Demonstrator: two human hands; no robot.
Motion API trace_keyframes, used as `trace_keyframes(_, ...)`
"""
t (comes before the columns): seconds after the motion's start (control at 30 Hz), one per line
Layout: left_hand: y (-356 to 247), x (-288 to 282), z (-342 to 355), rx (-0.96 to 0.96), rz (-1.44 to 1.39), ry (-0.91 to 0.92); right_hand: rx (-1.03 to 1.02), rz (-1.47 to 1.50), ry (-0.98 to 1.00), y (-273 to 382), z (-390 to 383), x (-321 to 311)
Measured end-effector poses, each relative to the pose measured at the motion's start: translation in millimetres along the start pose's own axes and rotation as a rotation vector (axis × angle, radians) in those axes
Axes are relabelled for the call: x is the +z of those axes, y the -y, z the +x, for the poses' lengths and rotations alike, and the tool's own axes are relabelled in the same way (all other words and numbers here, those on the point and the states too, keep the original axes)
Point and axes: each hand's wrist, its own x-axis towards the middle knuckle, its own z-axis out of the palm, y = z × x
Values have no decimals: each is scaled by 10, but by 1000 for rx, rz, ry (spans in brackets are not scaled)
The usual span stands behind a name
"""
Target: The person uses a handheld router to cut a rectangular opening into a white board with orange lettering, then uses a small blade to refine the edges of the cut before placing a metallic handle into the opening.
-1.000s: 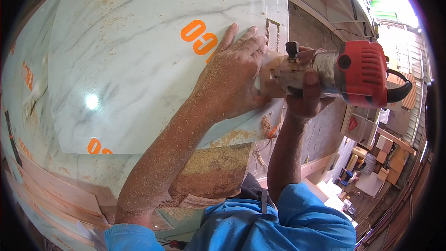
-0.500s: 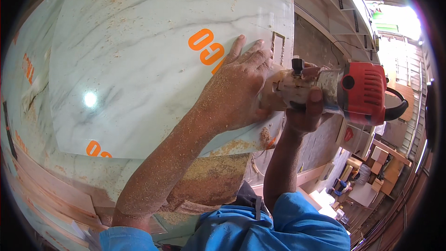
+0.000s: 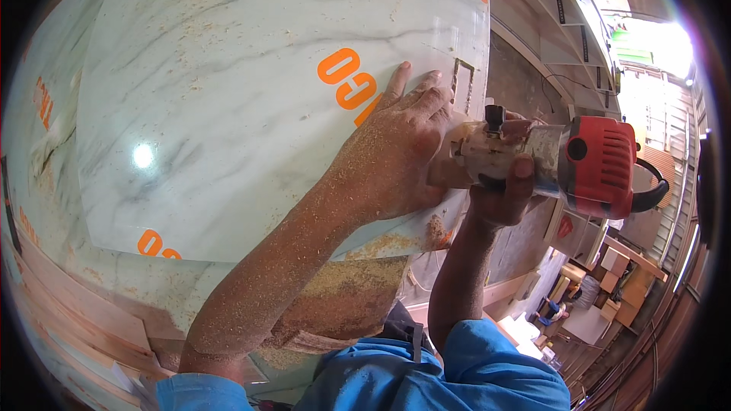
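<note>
A red trim router [image 3: 601, 167] with a worn, dusty metal body and a black knob sits at the right edge of a glossy white marble-patterned board [image 3: 228, 106]. My right hand [image 3: 506, 194] is wrapped round the router's body from below. Against the router's base lies my left hand [image 3: 407, 141], its fingers stretched out flat on the board and its thumb side partly hidden. A narrow rectangular groove [image 3: 462, 80] is cut in the board just beyond my left fingertips. The router's bit is out of sight under its base. Sawdust coats my left forearm.
Wood dust [image 3: 381, 247] is heaped along the board's near edge. Another marbled sheet [image 3: 49, 175] lies under it at the left, beside wooden strips [image 3: 72, 297]. White shelving [image 3: 567, 23] stands at the upper right; cardboard boxes [image 3: 632, 297] are at the lower right.
The router and both hands appear slightly lower and further right. The board has shifted slightly right in view too, so part of this is head motion. My grip looks the same.
</note>
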Motion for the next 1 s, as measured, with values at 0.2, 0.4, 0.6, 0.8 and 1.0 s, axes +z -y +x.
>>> trace_keyframes(0.2, 2, 1, -2, -7, -31, -4, 14, 6, -13, 18, -15, 35)
trace_keyframes(0.4, 7, 9, 4, -2, -4, -8, 33, 19, 7, 10, -26, 23)
trace_keyframes(0.6, 14, 19, 3, 9, -1, -34, 47, 29, 12, 5, -37, 16)
trace_keyframes(0.8, 32, 39, 4, 14, -19, -34, 36, 15, -5, -3, -54, 21)
trace_keyframes(1.0, 21, 37, 4, -1, -24, -37, 71, 40, 11, -1, -60, 7)
